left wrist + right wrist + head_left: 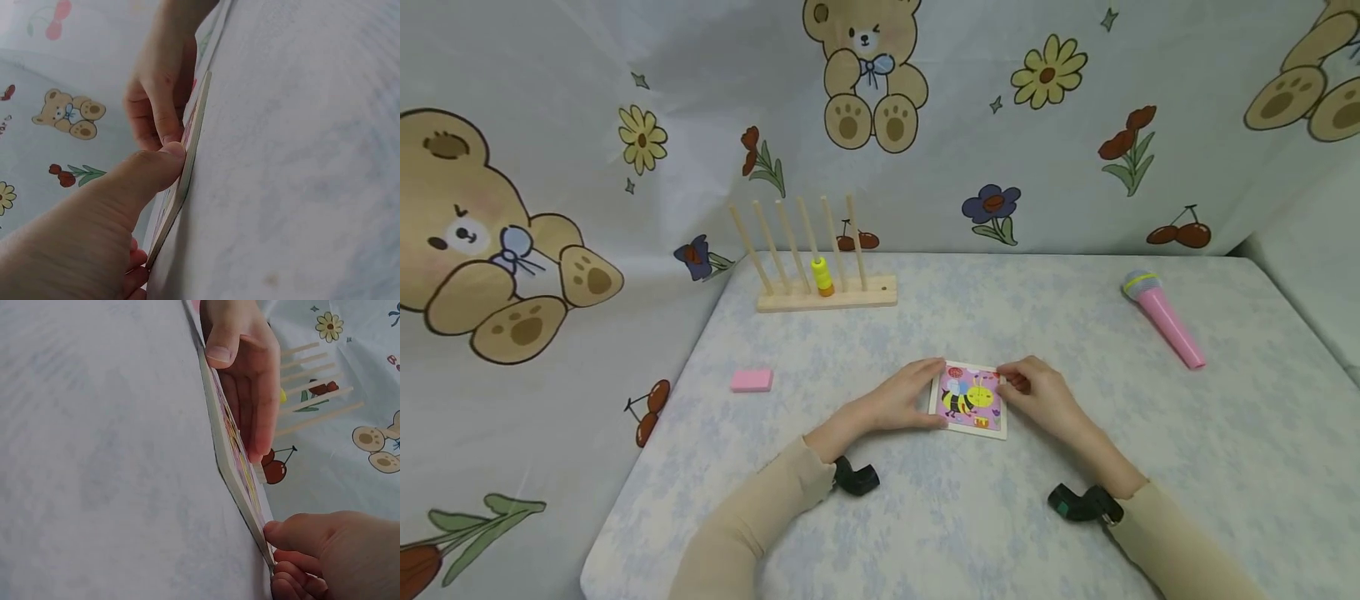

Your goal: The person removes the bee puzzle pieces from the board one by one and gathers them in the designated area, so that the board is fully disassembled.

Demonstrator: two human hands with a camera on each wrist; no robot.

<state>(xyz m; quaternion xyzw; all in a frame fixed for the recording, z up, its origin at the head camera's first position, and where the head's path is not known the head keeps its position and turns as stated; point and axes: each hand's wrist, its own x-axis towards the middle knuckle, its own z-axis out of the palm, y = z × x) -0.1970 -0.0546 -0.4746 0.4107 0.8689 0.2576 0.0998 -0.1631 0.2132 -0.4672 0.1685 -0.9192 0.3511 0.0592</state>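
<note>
A small square wooden jigsaw puzzle (pixel 973 425) with a bee picture lies on the table in the head view, its pale frame around pink pieces. My left hand (pixel 898 400) holds its left side, thumb at the near corner and fingers along the far corner. At the far right corner my right hand (pixel 1039 395) pinches the frame's edge, with its fingers curled. In the right wrist view the right thumb (pixel 294 532) rests on the rim. The left wrist view shows the left thumb (pixel 164 164) on top of the puzzle's near edge (pixel 194 147).
A wooden peg rack (pixel 827 298) stands at the back left, with yellow and orange beads (pixel 822 275) on one peg. A pink block (pixel 752 381) lies at the left. Toward the back right lies a pink toy microphone (pixel 1168 323). A bear-printed cloth (pixel 940 167) hangs behind the table.
</note>
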